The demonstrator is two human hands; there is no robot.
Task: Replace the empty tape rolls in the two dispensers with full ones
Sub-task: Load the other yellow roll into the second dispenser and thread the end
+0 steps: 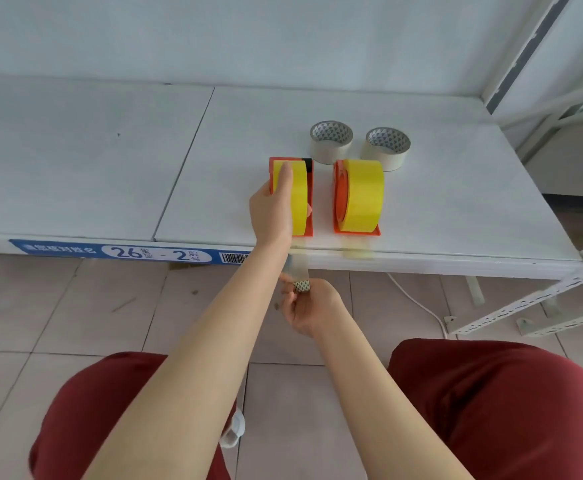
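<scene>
Two orange dispensers stand near the front edge of the white shelf, each loaded with a full yellow tape roll. My left hand grips the left dispenser and its yellow roll from above, a finger lying over the roll. My right hand, below the shelf edge, pinches the patterned end of a clear tape strip drawn down from that dispenser. The right dispenser with its yellow roll stands untouched, and a tape tail hangs over the edge. Two nearly empty whitish rolls lie behind.
A blue label strip with a barcode runs along the shelf's front edge. A white metal rack frame stands at the right, with a white cable on the tiled floor. My knees in red trousers are at the bottom.
</scene>
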